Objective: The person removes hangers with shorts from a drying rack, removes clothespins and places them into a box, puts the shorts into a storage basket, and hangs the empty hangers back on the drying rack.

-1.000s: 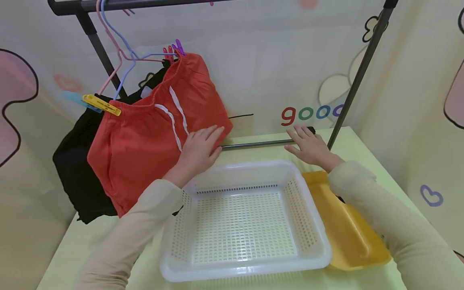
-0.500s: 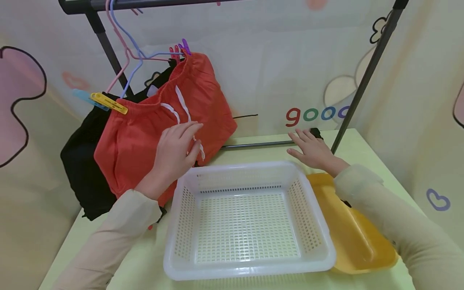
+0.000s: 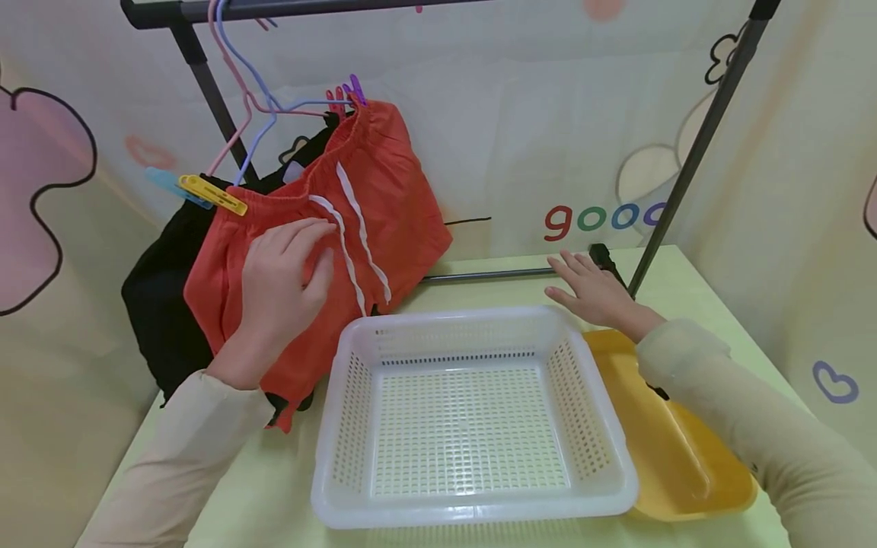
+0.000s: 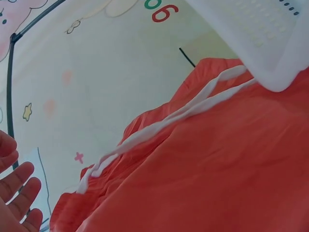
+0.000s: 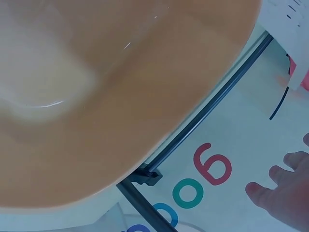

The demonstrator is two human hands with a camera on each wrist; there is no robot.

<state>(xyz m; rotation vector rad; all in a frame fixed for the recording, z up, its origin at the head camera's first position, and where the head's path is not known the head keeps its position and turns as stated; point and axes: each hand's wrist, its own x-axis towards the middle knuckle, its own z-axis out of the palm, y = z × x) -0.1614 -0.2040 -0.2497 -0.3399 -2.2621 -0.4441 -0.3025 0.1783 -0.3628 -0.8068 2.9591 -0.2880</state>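
Red shorts [image 3: 384, 175] with white drawstrings hang from a blue hanger [image 3: 263, 125], held by a yellow clothespin [image 3: 212, 195] and a purple clothespin [image 3: 357, 90]. Behind them hang black shorts [image 3: 161, 304] on a pink hanger [image 3: 236, 141]. My left hand [image 3: 281, 285] is in front of the red shorts, fingers loosely bent and holding nothing. In the left wrist view its fingers [image 4: 21, 193] appear apart from the fabric. My right hand [image 3: 596, 293] hovers with spread fingers beyond the yellow basin [image 3: 712, 479], near the rack's base, touching nothing that I can see.
A white perforated basket [image 3: 473, 514] stands at the front middle of the table [image 3: 274, 495], overlapping the yellow basin to its right. The dark rack has a top bar [image 3: 329, 9], a slanted right post [image 3: 699, 152] and a low rear bar [image 3: 486, 274].
My left hand has moved left and a little toward me across the red shorts, uncovering the drawstrings. The red shorts' lower edge has shifted. The right hand has hardly moved, and the view has turned slightly.
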